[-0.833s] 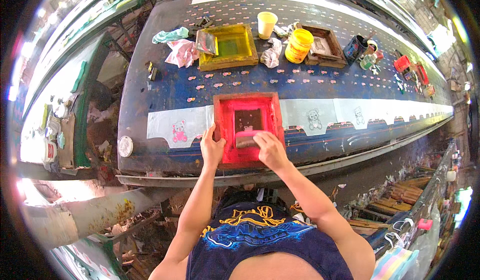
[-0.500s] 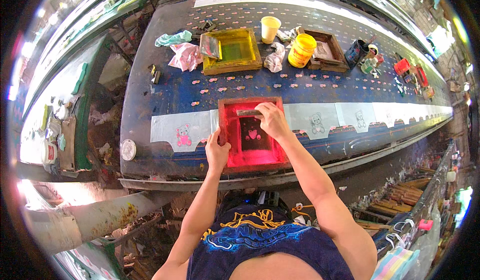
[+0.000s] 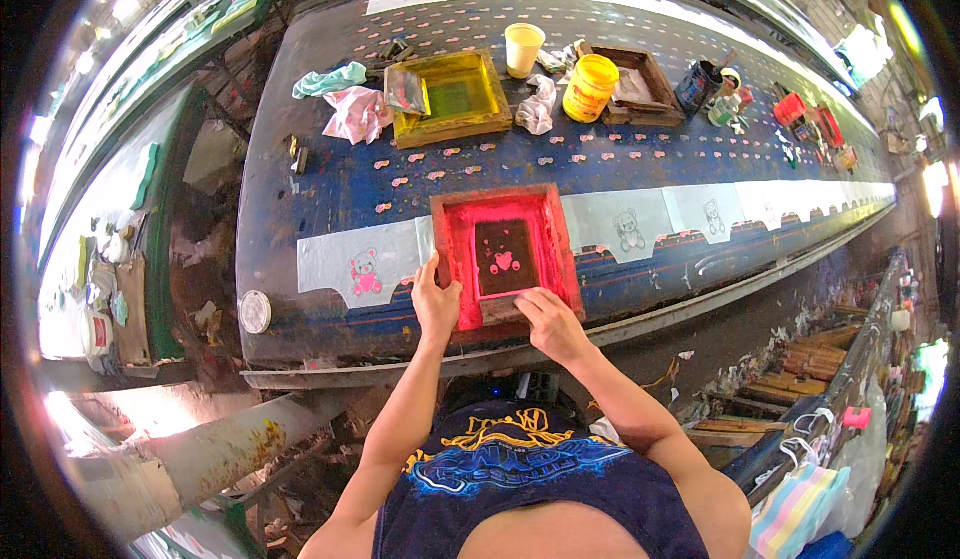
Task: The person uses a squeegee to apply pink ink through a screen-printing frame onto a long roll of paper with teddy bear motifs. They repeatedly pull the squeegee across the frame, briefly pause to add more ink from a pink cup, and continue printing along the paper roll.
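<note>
A wooden-framed printing screen (image 3: 571,259), stained bright pink inside, lies on the long dark table over a row of pale cloth pieces. A pink heart and small paw shapes show in its dark window. My left hand (image 3: 436,304) grips the frame's left side, fingers closed round the edge. At the near end of the screen, my right hand (image 3: 553,324) is closed on a squeegee (image 3: 500,303), which is mostly hidden by pink ink and the fingers. To the left lies a cloth piece (image 3: 325,262) with a pink-filled bear; bears on the right-hand pieces (image 3: 628,234) are outlined only.
Farther back stand a yellow-stained screen frame (image 3: 450,137), a cream cup (image 3: 523,51), a yellow tub (image 3: 590,91) and a brown wooden frame (image 3: 640,114). Crumpled rags (image 3: 356,116) lie beside them. A round white lid (image 3: 256,312) sits near the table's left corner.
My right hand has drawn the squeegee from the far end of the screen toward me, down to its near end. The left hand still holds the frame's side.
</note>
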Motion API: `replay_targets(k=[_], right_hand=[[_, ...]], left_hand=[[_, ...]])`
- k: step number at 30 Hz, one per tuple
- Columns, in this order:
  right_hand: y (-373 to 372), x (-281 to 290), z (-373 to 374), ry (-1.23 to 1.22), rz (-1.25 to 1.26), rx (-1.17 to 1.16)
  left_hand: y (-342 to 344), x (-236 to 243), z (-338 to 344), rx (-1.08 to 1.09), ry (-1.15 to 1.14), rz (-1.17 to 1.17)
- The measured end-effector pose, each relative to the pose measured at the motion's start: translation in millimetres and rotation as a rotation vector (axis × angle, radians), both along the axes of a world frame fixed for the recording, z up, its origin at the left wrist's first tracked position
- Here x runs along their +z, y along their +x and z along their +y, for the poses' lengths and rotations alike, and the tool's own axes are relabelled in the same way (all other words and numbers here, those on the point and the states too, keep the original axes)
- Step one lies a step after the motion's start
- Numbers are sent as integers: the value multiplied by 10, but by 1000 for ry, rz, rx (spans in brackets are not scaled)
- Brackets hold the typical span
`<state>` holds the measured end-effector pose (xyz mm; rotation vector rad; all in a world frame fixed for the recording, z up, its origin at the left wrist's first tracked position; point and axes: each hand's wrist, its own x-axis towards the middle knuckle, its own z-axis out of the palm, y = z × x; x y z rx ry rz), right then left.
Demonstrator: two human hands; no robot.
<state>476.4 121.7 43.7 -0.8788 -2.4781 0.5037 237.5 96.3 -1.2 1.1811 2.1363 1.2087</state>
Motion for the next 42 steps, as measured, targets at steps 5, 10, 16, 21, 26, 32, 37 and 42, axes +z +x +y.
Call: replay_targets(k=[5, 10, 16, 21, 26, 32, 37, 42], right_hand=[[192, 332, 10, -301, 110, 16], [419, -96, 188, 45, 212, -670], [535, -183, 208, -472, 322, -677], [1082, -58, 431, -433, 402, -627], [1899, 64, 724, -398, 370, -630], [2607, -77, 996, -412, 325, -633], [2833, -199, 1139, -472, 330, -593], [2962, -292, 1208, -491, 327, -579]], left_hand=[[20, 73, 2, 0, 14, -17], [28, 33, 0, 18, 19, -27], [108, 32, 1, 62, 124, -133], [634, 148, 245, 77, 185, -216], [1498, 180, 540, 56, 220, -183], [2195, 159, 830, 65, 145, -127], [2349, 81, 906, 67, 80, -110], [2410, -22, 969, 64, 49, -89]])
